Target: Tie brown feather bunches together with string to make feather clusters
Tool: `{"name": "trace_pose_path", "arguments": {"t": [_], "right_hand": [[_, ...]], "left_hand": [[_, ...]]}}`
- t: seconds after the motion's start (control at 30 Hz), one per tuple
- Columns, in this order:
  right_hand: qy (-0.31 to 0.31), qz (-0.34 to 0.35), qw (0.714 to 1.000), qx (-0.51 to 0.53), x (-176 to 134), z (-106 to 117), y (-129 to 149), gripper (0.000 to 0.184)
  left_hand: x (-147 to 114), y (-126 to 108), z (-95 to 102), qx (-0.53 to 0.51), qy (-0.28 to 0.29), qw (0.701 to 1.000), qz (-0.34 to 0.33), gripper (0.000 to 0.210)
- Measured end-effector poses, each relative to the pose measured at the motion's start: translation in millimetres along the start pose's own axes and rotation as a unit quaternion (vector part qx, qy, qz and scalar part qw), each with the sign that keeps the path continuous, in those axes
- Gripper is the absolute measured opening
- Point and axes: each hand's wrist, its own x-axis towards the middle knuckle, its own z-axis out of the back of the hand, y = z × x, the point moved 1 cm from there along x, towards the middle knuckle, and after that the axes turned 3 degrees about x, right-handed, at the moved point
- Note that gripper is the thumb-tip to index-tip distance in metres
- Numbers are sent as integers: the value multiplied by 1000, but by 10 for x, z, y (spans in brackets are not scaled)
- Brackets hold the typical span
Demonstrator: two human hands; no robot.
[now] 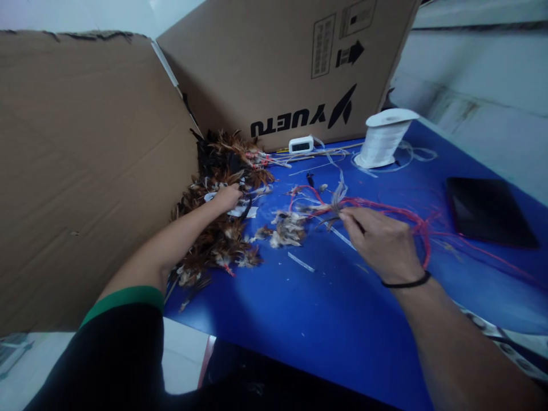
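At the left, my left hand (229,198) reaches down into a heap of brown and black feathers (231,231). Its fingers look curled together, and whatever is between them is hidden. My right hand (379,235), with a black band at the wrist, pinches a small bunch of greyish feathers (329,209) between thumb and fingers. White ribbon (340,191) rises from that bunch. Pink-red cord (398,211) runs behind my right hand and trails off to the right. Pale, fluffy feathers (287,229) lie on the blue table between the hands.
Cardboard panels (85,171) wall off the left and back. On the blue table (265,319) stand a white ribbon spool (382,142) and a small white digital display (301,145). A dark flat tablet-like object (490,211) lies at the right. Thin sticks (317,153) lie along the back.
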Motion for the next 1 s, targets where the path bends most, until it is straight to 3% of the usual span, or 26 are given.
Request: {"name": "trace_pose_path", "arguments": {"t": [0.1, 0.3, 0.47, 0.6, 0.7, 0.83, 1.0], "right_hand": [[-3, 1, 1000, 1, 9, 12, 3, 23], [12, -4, 1000, 3, 18, 21, 7, 25], [16, -11, 1000, 2, 10, 16, 6, 25], [14, -8, 1000, 2, 5, 12, -3, 24], [11, -7, 1000, 4, 4, 9, -9, 24], [18, -10, 1000, 2, 1, 7, -8, 25], [18, -7, 1000, 10, -3, 2, -8, 24]], "left_hand": [[25, 11, 7, -3, -12, 1000, -6, 24], [91, 190, 133, -123, -108, 986, 19, 18], [90, 222, 232, -246, -137, 957, 74, 16], [121, 205, 279, -350, -141, 923, 75, 17], [132, 174, 312, -452, -142, 877, 82, 18], [66, 94, 373, -612, -97, 777, 111, 19], [-96, 57, 487, -733, -64, 674, 67, 16]]}}
